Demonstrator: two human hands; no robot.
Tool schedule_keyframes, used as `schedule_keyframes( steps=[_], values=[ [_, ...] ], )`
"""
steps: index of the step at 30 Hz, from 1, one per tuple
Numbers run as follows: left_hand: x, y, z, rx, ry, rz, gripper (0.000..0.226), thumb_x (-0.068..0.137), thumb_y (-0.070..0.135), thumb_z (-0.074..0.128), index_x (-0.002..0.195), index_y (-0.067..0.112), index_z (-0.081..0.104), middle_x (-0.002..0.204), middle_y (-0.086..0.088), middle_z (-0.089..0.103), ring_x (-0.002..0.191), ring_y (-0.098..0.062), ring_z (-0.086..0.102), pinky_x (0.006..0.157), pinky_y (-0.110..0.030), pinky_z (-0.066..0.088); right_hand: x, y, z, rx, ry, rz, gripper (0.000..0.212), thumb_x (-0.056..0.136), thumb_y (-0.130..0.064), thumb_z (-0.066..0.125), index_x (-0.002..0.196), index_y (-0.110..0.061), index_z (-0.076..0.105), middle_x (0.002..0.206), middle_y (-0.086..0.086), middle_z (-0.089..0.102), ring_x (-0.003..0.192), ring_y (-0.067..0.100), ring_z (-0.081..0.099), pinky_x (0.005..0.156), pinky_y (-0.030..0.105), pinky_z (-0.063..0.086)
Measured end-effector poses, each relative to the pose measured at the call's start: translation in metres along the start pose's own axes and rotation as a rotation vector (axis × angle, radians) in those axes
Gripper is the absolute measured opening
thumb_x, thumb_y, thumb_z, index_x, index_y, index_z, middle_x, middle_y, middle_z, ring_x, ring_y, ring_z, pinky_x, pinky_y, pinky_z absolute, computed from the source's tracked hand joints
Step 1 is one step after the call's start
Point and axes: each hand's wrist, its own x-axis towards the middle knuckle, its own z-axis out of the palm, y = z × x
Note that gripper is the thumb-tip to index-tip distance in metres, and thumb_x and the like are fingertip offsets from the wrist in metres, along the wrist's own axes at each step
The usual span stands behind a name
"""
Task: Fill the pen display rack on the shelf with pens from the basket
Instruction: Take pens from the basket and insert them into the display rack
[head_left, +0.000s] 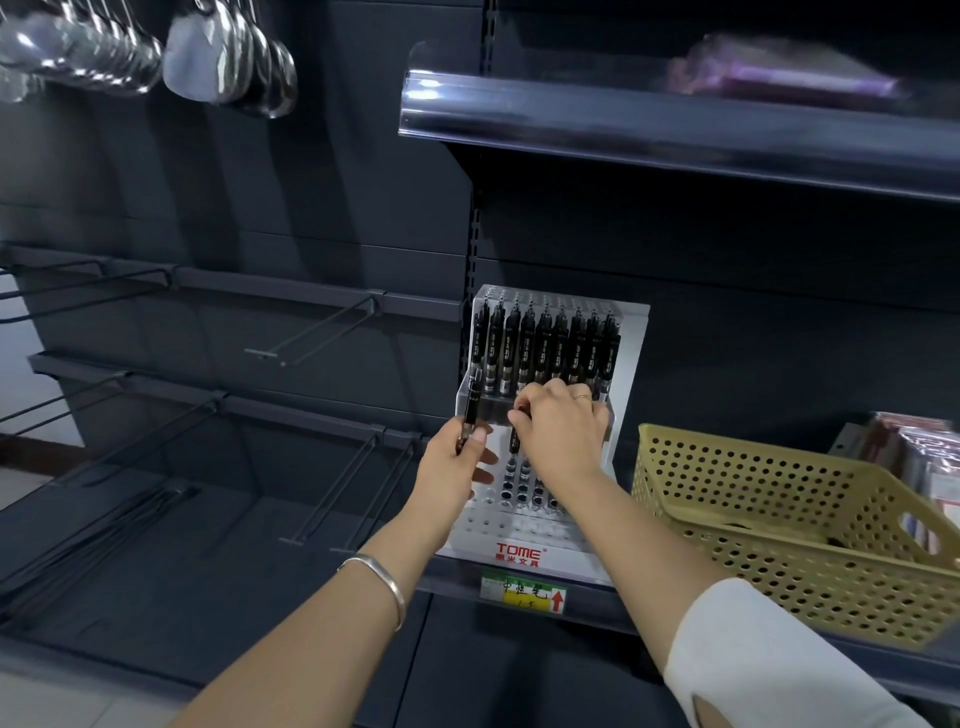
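- Well out to the left of both hands, bare wire hooks (322, 332) jut from the back panel. They play no part in this job.
- The left hand (454, 462) is curled round a black pen (472, 402), held upright just off the rack's left edge. It is probably a spare kept ready, which would save a reach across to the basket.
- Just beyond the hands, the pen rack (631, 353) stands on the shelf (623, 608). Its back row (545, 348) is full of black pens standing on end. Several holes nearer the wrists are unfilled, so the job looks partly done.
- The right hand (561, 431) pinches a second pen (515, 441) by its upper end, with the tip pointing down into the middle rows. I judge the high grip keeps the fingers clear of the pens already seated.
- Right of the right hand, the yellow basket (779, 488) sits on the same shelf just beside the rack, close enough for short reaches. Little can be made out inside it.
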Motion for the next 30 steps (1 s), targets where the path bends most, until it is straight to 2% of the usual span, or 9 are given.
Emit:
schedule_keyframes(
  steps=[4,7,9,11,13,18,23,26,30],
  values=[
    [0.0,0.001,-0.001,-0.004,-0.022,0.009,0.018,0.099,0.019,0.04,0.101,0.006,0.052,0.063,-0.001,0.046,0.05,-0.012,0.042,0.044,-0.017,0.034,-0.001,-0.003,-0.007,0.07,0.03,-0.045,0.03,0.095,-0.035,0.046,0.123,-0.026,0.054,0.122,-0.002,0.055,0.118,0.023,0.042,0.1,0.041,0.03],
    [-0.001,0.001,0.001,0.038,-0.05,0.007,0.017,0.099,0.021,0.04,0.093,0.009,0.05,0.063,0.001,0.037,0.051,-0.011,0.031,0.045,-0.02,0.03,-0.003,-0.011,-0.014,0.259,0.027,-0.157,0.03,0.099,-0.027,0.042,0.121,-0.016,0.058,0.117,0.003,0.06,0.11,0.021,0.051,0.096,0.035,0.039],
    [-0.001,0.003,0.002,0.056,-0.064,0.006,0.02,0.099,0.022,0.039,0.082,0.015,0.045,0.065,0.002,0.036,0.051,-0.01,0.029,0.046,-0.02,0.028,-0.007,-0.017,-0.018,0.489,-0.081,-0.149,0.032,0.099,-0.021,0.042,0.126,-0.011,0.056,0.108,0.006,0.062,0.098,0.019,0.057,0.086,0.029,0.045],
    [-0.002,0.005,0.001,0.076,-0.06,0.015,0.023,0.099,0.024,0.039,0.077,0.017,0.04,0.065,0.003,0.036,0.051,-0.01,0.028,0.048,-0.02,0.027,-0.009,-0.02,-0.021,0.695,-0.161,-0.08,0.033,0.098,-0.019,0.045,0.129,-0.01,0.053,0.099,0.002,0.061,0.086,0.013,0.057,0.074,0.015,0.046],
    [-0.003,0.007,-0.001,0.104,-0.08,0.04,0.024,0.099,0.025,0.039,0.077,0.017,0.039,0.064,0.003,0.035,0.051,-0.009,0.027,0.049,-0.023,0.024,-0.01,-0.021,-0.023,0.841,-0.174,-0.021,0.027,0.096,-0.019,0.05,0.121,-0.01,0.057,0.098,0.002,0.062,0.081,0.008,0.056,0.061,0.003,0.042],
    [-0.006,0.012,-0.003,0.077,-0.13,0.052,0.016,0.1,0.026,0.037,0.095,0.017,0.05,0.063,0.003,0.046,0.048,-0.009,0.038,0.048,-0.021,0.031,-0.009,-0.019,-0.026,0.986,-0.127,0.049,0.004,0.092,-0.014,0.056,0.091,-0.011,0.057,0.087,0.012,0.069,0.059,0.006,0.058,0.046,0.014,0.042],
    [-0.007,0.013,-0.004,0.093,-0.063,0.089,0.014,0.098,0.02,0.044,0.096,0.012,0.056,0.069,0.0,0.056,0.053,-0.012,0.049,0.05,-0.021,0.04,-0.008,-0.015,-0.034,1.052,-0.065,0.088,0.011,0.092,-0.011,0.056,0.103,-0.014,0.058,0.08,0.003,0.064,0.055,0.003,0.058,0.047,0.016,0.046],
    [-0.007,0.013,-0.003,0.12,-0.017,0.116,0.004,0.095,0.018,0.051,0.093,0.017,0.055,0.072,-0.002,0.06,0.055,-0.014,0.053,0.052,-0.022,0.043,-0.009,-0.012,-0.035,1.05,-0.039,0.092,0.009,0.093,-0.011,0.054,0.097,-0.014,0.062,0.079,-0.001,0.062,0.061,0.006,0.058,0.05,0.017,0.047],
    [-0.008,0.014,-0.003,0.051,-0.011,0.129,0.013,0.095,0.019,0.051,0.106,0.016,0.057,0.075,-0.001,0.063,0.058,-0.015,0.054,0.055,-0.025,0.044,-0.008,-0.009,-0.034,1.051,-0.114,0.105,0.01,0.094,-0.011,0.054,0.097,-0.014,0.063,0.076,0.0,0.063,0.063,0.01,0.06,0.057,0.024,0.051]
  ],
)
